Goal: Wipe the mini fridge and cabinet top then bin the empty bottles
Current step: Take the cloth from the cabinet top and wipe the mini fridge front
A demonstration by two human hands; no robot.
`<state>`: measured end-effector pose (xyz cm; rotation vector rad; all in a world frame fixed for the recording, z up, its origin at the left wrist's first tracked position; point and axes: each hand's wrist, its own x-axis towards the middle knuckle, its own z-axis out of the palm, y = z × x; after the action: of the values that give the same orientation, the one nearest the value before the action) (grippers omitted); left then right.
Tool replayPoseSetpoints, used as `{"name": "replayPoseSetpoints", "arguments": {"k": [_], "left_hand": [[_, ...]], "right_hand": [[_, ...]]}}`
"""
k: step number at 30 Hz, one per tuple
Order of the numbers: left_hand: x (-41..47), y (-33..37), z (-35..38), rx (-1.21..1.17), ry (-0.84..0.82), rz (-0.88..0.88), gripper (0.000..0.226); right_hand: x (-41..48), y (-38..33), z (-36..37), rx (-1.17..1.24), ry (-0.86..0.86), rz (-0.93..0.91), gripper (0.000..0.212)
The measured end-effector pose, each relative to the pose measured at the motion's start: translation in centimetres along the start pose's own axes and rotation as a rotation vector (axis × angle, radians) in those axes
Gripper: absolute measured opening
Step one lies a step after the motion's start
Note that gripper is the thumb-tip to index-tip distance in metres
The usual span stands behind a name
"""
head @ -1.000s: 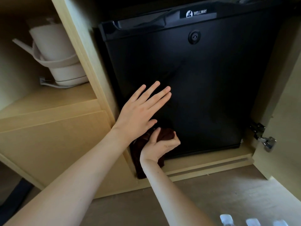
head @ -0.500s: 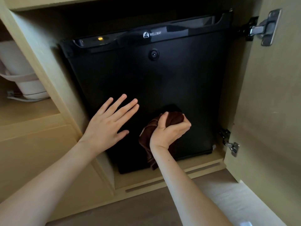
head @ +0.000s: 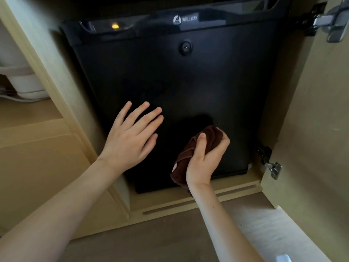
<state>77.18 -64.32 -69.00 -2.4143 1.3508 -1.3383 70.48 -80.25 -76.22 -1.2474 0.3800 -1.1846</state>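
Note:
A black mini fridge (head: 188, 82) stands inside a light wooden cabinet (head: 47, 167), its door shut, with a keyhole near the top and a small yellow light at the upper left. My left hand (head: 130, 140) rests flat on the lower left of the fridge door, fingers spread. My right hand (head: 205, 157) grips a bunched dark brown cloth (head: 190, 154) and presses it against the lower middle of the door. No bottles are clearly in view.
The cabinet door (head: 317, 129) stands open on the right, with metal hinges at the top and bottom. A white kettle (head: 20, 82) sits on a shelf at the left. Pale floor lies below, with a bright object at the bottom right edge.
My right hand has slid the cloth to the right across the lower fridge door. My view has shifted right, so the kettle shelf has moved toward the left edge. My left hand stays flat on the door.

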Motion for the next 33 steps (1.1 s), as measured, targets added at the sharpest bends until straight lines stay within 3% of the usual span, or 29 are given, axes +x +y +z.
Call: {"name": "replayPoseSetpoints", "arguments": {"k": [4,7,10,16,22,28,33], "left_hand": [[-1.6,2.7,0.2,-0.151,0.018,-0.177,0.032],[-4.6,5.8,-0.2,-0.29,-0.076,-0.32,0.027],[-8.2,8.3,-1.3,-0.381,-0.183,-0.356,0.025],[-14.4,11.6,-8.4,-0.483,-0.429,-0.589,0.025],[-10.8,8.9,-21.1,-0.498,-0.553,-0.716,0.027],[2.9,1.8,-36.8,-0.527,-0.6,-0.849,0.028],[14.4,-4.5,-50.4,-0.538,-0.61,-0.861,0.027]], "right_hand": [[-2.8,-0.1,-1.5,-0.114,-0.158,-0.023,0.04],[-5.6,-0.2,-3.4,-0.201,-0.244,-0.043,0.038],[-8.4,-0.5,-5.7,-0.292,-0.29,-0.053,0.034],[-12.7,-6.5,-8.9,-0.414,-0.345,0.151,0.033],[-11.8,-19.9,-7.1,-0.484,-0.51,0.331,0.036],[-5.5,-39.2,-3.3,-0.592,-0.719,0.355,0.031],[1.3,-56.4,1.4,-0.595,-0.845,0.352,0.035]]}}
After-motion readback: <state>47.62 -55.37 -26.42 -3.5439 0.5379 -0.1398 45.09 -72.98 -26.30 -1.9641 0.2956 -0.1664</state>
